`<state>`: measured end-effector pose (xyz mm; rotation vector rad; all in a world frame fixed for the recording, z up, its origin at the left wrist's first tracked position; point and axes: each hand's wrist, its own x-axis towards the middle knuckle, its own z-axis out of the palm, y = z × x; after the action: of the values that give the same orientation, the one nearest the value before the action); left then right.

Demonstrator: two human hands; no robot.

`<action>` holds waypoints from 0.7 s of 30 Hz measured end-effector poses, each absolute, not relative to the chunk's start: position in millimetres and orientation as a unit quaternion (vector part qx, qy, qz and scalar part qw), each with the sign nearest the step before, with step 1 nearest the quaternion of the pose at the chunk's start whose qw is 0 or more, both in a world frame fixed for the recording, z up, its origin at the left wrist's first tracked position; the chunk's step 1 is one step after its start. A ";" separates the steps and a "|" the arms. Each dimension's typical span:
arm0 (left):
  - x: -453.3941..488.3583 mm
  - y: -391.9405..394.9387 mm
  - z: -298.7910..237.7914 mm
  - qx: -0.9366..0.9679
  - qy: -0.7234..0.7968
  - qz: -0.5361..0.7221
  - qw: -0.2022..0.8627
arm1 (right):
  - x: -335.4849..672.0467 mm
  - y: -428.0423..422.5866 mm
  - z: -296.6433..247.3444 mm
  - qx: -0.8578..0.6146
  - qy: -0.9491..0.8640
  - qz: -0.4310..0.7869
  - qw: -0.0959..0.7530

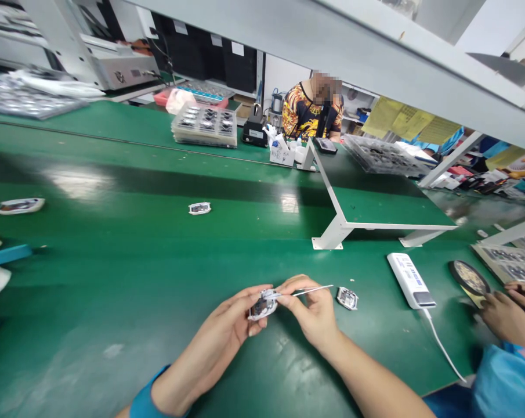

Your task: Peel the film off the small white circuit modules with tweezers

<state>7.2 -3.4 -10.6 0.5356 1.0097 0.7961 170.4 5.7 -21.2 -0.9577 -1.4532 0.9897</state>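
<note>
My left hand grips a small white-cased electronic module with dark parts inside it. My right hand pinches thin tweezers, whose near end reaches the module. A similar module lies on the green bench mat just beyond my right hand. Farther right sit a white power bank and its white cable. A co-worker's hands are at the right edge, beside a round dark disc.
Two more white-edged pieces lie farther along the mat. A low green shelf on white legs stands ahead. Stacked trays of parts and a seated person are beyond it. A white overhead beam crosses the top.
</note>
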 end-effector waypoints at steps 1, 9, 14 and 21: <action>7.2 -3.2 -9.9 0.258 0.468 0.363 0.763 | 170.8 5.8 -20.5 -0.401 -0.607 0.424 0.540; 7.6 -3.1 -10.0 0.429 0.524 0.335 0.655 | 172.1 7.8 -18.6 -0.463 -0.528 0.475 0.530; 6.8 -1.5 -17.1 0.453 0.528 0.340 0.633 | 171.5 8.5 -20.0 -0.468 -0.518 0.493 0.519; 7.9 -3.7 -20.9 0.464 0.527 0.335 0.629 | 170.4 8.7 -20.0 -0.466 -0.507 0.497 0.528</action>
<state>7.9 -3.7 -20.9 1.0631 1.2065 0.7668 170.4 8.7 -20.0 -1.1144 -1.2123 1.1874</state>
